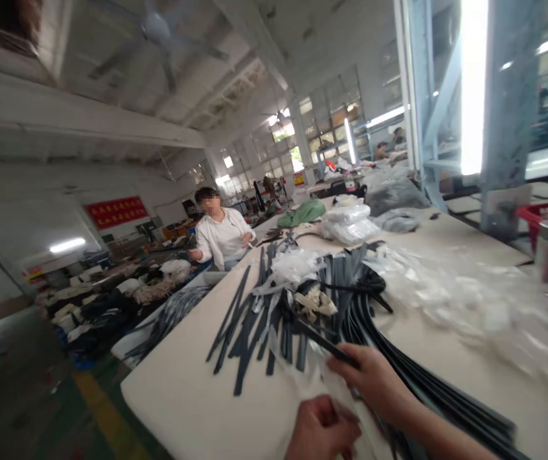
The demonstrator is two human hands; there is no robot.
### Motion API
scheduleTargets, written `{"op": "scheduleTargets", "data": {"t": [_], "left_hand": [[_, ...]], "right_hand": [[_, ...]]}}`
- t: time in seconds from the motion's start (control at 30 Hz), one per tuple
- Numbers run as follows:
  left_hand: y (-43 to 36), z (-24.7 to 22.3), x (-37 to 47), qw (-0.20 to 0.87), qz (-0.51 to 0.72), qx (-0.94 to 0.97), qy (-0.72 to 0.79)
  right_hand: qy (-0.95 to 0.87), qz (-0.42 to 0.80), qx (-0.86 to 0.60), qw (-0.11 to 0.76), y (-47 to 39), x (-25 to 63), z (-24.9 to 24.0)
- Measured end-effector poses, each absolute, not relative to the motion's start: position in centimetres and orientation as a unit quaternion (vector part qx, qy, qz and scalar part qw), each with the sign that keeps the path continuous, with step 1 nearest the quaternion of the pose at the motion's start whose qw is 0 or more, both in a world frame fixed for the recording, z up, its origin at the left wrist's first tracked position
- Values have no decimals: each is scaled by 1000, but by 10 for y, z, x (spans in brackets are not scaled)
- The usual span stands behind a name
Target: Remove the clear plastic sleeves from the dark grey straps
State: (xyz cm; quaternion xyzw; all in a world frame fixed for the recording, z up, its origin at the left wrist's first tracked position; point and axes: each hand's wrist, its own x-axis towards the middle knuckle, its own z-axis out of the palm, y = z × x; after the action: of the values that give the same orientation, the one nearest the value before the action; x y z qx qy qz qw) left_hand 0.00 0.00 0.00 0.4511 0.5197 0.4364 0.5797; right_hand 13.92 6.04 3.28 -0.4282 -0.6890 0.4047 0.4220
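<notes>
**A:** What are your fingers doing?

**B:** Your right hand pinches one long dark flat plastic strip at its near end. Your left hand is curled just beside it; I cannot tell whether it holds the clear film there.

**A:** How far along are you?

**B:** Seemingly early. Most dark strips lie scattered on the pale worktable, tangled with clear plastic bags; few look sorted.

Single head-worn view, tilted and looking forward along the worktop rather than steeply down: hands close at the bottom edge, the strip-covered surface running away up the middle, and the far hall with ceiling, windows and a seated person filling the upper half.
</notes>
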Motion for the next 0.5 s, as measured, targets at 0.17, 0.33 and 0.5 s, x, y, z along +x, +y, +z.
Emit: {"op": "scheduleTargets", "data": {"t": [0.17,0.33,0.5], "left_hand": [[-16,17,3,597,435,459,494],[-25,23,8,618,391,474,490],[-33,23,20,623,369,481,495]], "right_hand": [[-674,444,-436,398,57,141,40],[-667,441,-437,412,55,143,45],[-661,432,-443,425,60,147,46]]}}
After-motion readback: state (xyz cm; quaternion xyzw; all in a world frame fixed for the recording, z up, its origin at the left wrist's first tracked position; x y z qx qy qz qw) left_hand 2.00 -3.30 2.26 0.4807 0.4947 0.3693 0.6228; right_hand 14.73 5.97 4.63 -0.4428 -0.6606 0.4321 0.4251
